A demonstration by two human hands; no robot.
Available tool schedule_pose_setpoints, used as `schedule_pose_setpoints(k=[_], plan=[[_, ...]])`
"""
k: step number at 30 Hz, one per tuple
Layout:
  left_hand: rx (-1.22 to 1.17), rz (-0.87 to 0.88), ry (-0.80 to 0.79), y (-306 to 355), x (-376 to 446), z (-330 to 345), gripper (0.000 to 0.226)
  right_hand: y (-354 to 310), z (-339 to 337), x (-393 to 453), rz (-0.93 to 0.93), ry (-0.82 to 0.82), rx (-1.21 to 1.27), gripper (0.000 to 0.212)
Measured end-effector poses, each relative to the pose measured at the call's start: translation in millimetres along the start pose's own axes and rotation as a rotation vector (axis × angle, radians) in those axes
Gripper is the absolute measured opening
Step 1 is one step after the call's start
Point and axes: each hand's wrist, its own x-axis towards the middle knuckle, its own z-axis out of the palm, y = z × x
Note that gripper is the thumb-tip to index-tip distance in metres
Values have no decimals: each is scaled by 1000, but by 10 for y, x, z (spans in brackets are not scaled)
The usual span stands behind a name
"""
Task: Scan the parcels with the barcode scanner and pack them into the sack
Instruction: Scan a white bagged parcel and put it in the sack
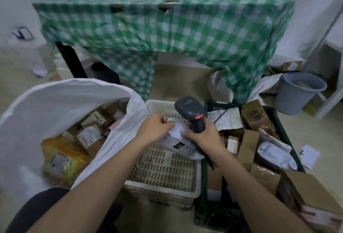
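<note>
Two hands meet over a white slatted plastic basket [163, 169] as I watch. My left hand [156, 128] pinches the upper edge of a soft white plastic mailer parcel [176, 140]. My right hand [206, 136] grips the handle of a dark grey barcode scanner [191, 110], its fingertips also touching the parcel. A large white woven sack [61, 99] stands open just left of the basket, holding brown cardboard boxes [91, 134]. A dark green crate [274, 119] of parcels sits to the right.
</note>
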Motion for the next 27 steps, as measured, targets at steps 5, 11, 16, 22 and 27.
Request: schedule_pose_setpoints(k=[5,11,16,22,27], plan=[[-170,11,-87,-315,-61,-78,33,64,241,87,41,-10,-94,26],[-305,30,-62,-635,-269,-146,50,50,70,224,185,77,84,25],[-517,60,-202,-767,-201,24,75,78,-42,243,269,125,216,32],[-600,-66,-66,-601,-105,226,30,129,-103,241,259,120,261,28],[-561,-35,1,-503,-92,258,12,191,-133,252,238,192,273,22]])
